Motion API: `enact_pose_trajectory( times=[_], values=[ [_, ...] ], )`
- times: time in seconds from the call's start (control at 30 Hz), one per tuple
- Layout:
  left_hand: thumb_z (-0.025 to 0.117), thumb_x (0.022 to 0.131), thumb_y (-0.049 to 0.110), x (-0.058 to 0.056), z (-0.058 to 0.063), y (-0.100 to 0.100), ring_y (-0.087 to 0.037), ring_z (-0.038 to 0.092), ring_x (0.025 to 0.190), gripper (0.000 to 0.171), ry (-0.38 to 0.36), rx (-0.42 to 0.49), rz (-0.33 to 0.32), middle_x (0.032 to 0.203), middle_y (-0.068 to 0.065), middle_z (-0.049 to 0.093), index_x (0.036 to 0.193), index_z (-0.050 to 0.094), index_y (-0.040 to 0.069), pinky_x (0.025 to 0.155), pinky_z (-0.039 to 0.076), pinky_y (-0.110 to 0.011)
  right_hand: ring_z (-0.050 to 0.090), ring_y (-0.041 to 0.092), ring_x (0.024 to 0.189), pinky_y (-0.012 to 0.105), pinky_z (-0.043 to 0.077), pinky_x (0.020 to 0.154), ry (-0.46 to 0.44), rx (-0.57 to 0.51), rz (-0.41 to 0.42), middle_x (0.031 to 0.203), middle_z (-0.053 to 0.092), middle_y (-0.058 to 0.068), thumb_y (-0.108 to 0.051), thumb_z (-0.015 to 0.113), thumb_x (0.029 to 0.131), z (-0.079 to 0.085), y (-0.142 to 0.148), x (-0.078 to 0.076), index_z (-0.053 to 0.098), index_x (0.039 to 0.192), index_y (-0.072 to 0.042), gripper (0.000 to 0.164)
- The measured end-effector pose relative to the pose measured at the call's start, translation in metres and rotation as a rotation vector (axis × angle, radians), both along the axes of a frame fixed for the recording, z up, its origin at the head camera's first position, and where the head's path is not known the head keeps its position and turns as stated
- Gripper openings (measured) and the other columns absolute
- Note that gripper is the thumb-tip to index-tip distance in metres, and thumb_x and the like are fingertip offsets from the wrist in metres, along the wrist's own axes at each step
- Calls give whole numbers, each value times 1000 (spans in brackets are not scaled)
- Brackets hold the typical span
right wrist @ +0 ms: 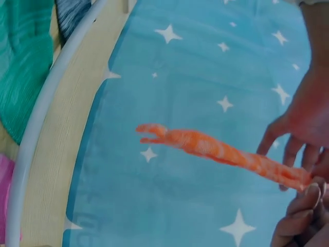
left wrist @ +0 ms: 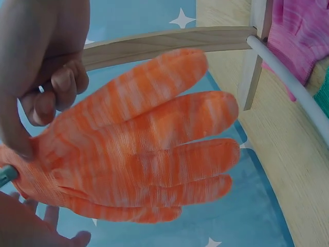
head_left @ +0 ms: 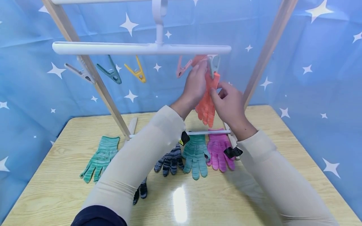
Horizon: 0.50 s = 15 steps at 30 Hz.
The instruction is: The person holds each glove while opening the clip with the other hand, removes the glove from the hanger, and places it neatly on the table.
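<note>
An orange knitted glove hangs fingers down under the white hanger. A pale green clothespin grips its cuff; the tip of this pin shows at the cuff in the left wrist view. My right hand pinches the glove's right edge near the cuff, with its thumb on the fabric and the other fingers curled. My left hand reaches up at the glove's left side, fingers extended against the cuff, as the right wrist view shows. A pink clothespin hangs just left of this hand.
White, dark green and yellow clothespins hang further left on the hanger. A wooden frame with a white lower bar stands around it. Several gloves, green, dark striped and pink, lie on the wooden table.
</note>
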State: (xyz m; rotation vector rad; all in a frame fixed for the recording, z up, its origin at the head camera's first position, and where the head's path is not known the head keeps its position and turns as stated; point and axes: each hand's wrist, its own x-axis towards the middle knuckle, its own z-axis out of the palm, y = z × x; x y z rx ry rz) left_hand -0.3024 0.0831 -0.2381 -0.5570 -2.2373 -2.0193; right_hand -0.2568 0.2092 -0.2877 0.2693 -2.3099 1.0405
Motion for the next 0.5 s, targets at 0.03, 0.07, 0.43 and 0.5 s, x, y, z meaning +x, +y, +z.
enact_pose_trajectory(
  times=[0.03, 0.07, 0.43, 0.5],
  values=[
    [25, 109, 42, -1, 1, 1, -12, 53, 112, 46, 1, 22, -16, 120, 0, 56, 113, 62, 14, 97, 43, -28, 40, 17, 40, 29, 31, 43, 10, -9, 10, 51, 46, 6, -25, 57, 100, 0, 0, 2, 71, 98, -11, 20],
    [27, 109, 43, -1, 2, 1, -9, 52, 120, 45, -20, 43, -28, 127, 5, 56, 119, 64, 19, 101, 43, -26, 39, 17, 39, 29, 30, 42, 20, -14, 17, 50, 45, 6, -24, 58, 100, 1, 0, 3, 71, 97, -11, 19],
    [29, 109, 36, 1, 5, -1, -15, 53, 118, 45, -74, 184, -282, 126, -2, 58, 133, 60, 15, 86, 50, -27, 38, 17, 43, 30, 30, 44, -2, -16, 52, 53, 44, 6, -21, 56, 99, 2, 1, 19, 67, 88, -12, 18],
    [29, 109, 33, 2, 5, -1, -15, 55, 114, 45, -88, 211, -322, 121, -6, 61, 130, 62, 10, 86, 50, -27, 39, 17, 44, 30, 30, 44, -11, -21, 56, 54, 44, 6, -21, 56, 99, 1, 1, 20, 65, 86, -12, 19]
  ],
)
